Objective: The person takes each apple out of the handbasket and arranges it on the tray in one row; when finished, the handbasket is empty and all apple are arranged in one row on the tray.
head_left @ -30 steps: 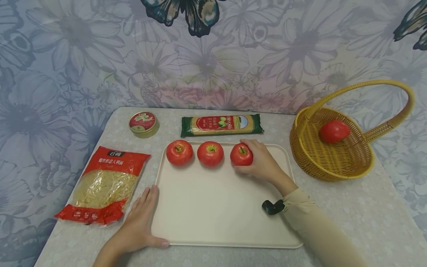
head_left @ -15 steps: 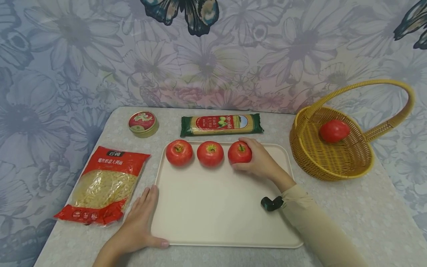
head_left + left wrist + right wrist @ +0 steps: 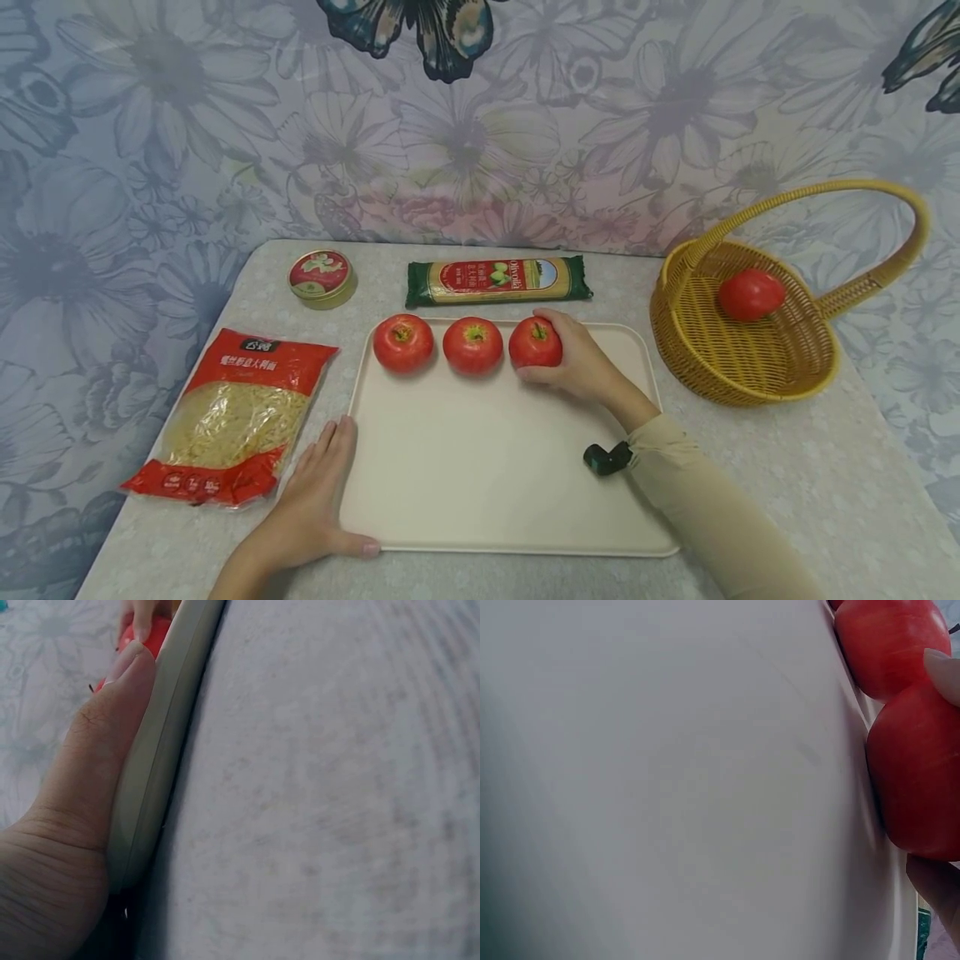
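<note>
Three red apples stand in a row along the far side of the cream tray (image 3: 495, 467): a left apple (image 3: 403, 343), a middle apple (image 3: 472, 346) and a right apple (image 3: 535, 342). My right hand (image 3: 581, 358) grips the right apple from its right side, thumb in front and fingers behind. In the right wrist view this held apple (image 3: 922, 772) sits low against the tray's rim. With fingers extended, my left hand (image 3: 315, 492) rests at the tray's near left corner. Its thumb (image 3: 112, 727) lies along the tray's front edge in the left wrist view.
To the right stands a yellow wicker basket (image 3: 757, 379) with a tall handle and a tomato (image 3: 752, 294) inside. Behind the tray lies a green-ended pasta pack (image 3: 498, 281). A round tin (image 3: 322, 279) is at back left, and a red pasta bag (image 3: 232, 417) lies left.
My right hand has shifted the right apple slightly left across the tray, closer to the middle apple. The left hand stays at the tray corner.
</note>
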Demonstrator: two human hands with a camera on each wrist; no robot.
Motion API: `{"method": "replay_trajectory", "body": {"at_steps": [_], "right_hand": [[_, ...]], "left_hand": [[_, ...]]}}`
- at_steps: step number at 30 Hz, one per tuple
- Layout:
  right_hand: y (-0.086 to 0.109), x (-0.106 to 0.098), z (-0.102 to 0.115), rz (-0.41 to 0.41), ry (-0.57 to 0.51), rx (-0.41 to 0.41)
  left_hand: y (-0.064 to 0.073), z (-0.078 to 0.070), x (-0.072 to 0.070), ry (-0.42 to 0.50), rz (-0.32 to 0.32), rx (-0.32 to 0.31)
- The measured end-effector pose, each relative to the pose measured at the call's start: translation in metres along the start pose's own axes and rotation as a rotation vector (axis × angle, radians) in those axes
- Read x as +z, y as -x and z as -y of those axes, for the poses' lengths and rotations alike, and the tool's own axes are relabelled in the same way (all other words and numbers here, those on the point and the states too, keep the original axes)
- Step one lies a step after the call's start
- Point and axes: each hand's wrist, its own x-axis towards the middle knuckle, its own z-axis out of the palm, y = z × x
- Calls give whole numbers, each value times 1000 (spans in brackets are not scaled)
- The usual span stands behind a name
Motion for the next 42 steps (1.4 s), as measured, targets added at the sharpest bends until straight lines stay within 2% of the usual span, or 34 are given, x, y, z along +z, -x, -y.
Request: {"method": "replay_trajectory", "body": {"at_steps": [7, 11, 15, 20, 26, 34, 38, 42], "right_hand": [[10, -3, 1, -6, 96, 4], [18, -10, 4, -36, 154, -37], [33, -23, 8, -61, 160, -67], [57, -46, 15, -117, 170, -103], [89, -79, 18, -265, 187, -173], [114, -131, 3, -408, 303, -228], [114, -160, -13, -417, 340, -186], [109, -188, -28, -355, 344, -49]], "left_hand": [[-1, 0, 1, -3, -1, 1], [-1, -1, 0, -1, 17, -33], [-1, -2, -1, 1, 24, -43], [-1, -2, -1, 3, 27, -51], [-2, -3, -2, -3, 41, -79], [-4, -4, -2, -4, 50, -84], [-4, -3, -2, 3, 45, -81], [-2, -2, -1, 1, 34, -61]]}}
